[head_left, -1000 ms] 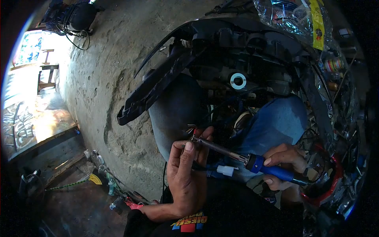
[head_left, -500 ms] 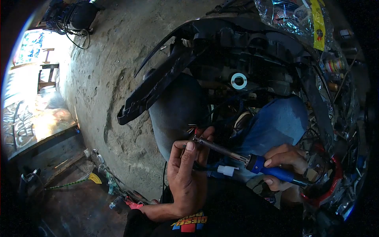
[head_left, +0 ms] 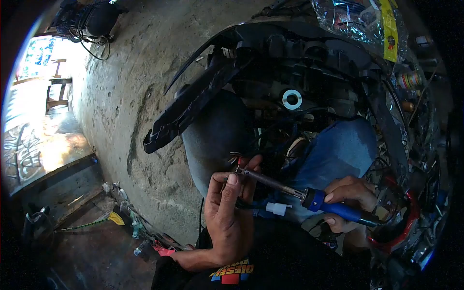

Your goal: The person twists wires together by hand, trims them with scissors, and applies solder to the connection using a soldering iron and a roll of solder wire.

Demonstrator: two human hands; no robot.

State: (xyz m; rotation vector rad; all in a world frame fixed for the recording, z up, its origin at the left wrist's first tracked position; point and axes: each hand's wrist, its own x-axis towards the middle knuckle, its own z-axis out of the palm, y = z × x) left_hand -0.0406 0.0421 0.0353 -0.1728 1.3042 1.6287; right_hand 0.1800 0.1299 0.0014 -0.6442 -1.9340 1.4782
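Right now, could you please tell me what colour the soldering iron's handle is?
The handle is mostly blue, seen in the head view.

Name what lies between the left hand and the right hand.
In the head view, the soldering iron spans most of the stretch from the right hand toward the left hand; a white connector shows below it.

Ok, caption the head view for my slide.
Right hand holds a blue-handled soldering iron, its tip by thin wires in the left hand.
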